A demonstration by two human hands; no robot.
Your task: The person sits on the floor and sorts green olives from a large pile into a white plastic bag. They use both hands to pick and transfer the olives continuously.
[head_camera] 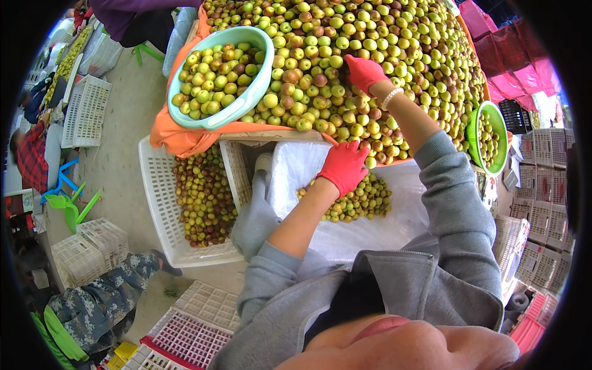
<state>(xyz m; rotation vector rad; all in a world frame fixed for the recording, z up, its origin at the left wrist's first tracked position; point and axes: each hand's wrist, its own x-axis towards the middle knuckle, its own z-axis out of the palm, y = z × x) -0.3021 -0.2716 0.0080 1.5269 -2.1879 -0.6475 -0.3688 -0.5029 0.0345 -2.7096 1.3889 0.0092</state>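
Note:
A large heap of green and brown jujubes (393, 41) covers the table before me. My right hand (366, 74), in a red glove, reaches into the heap; its fingertips point down among the fruit and are partly hidden. At the table's front edge is my left hand (344, 167), also red-gloved, palm down, its fingertips by the nearest jujubes. Whether either hand grips a fruit is not visible. Below the left hand, a plastic-lined container (296, 159) holds a smaller pile of jujubes (365, 199). A pale turquoise basin (222, 119) of jujubes sits on the table's left corner.
Left of my legs stands a white crate (162, 217) with browner jujubes. A green basket (472, 134) of fruit is at the table's right edge. Orange cloth (180, 134) hangs over the front corner. Stacked crates (539, 185) stand right; a person in plaid (32, 162) is at far left.

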